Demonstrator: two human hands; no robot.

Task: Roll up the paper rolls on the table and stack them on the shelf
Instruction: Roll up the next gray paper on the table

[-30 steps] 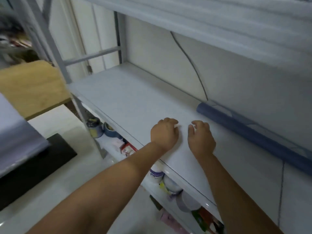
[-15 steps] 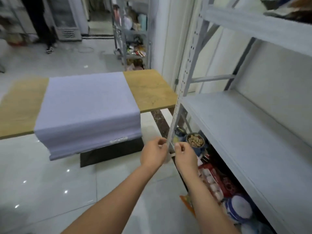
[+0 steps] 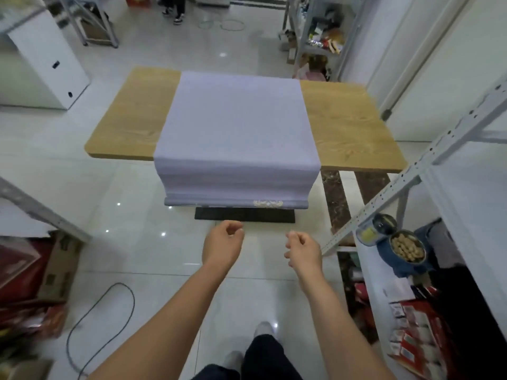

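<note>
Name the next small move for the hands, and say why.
Probably reach both forward to the hanging near edge of the paper to begin rolling: the left hand and right hand are empty, short of the table, and the paper lies spread across it.

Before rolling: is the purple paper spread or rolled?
Spread: purple paper lies flat across the table, near end hanging over the edge.

The left hand (image 3: 223, 244) and right hand (image 3: 303, 249), loosely curled, hover before lavender paper (image 3: 236, 127) draped over the wooden tabletop (image 3: 348, 124).
</note>
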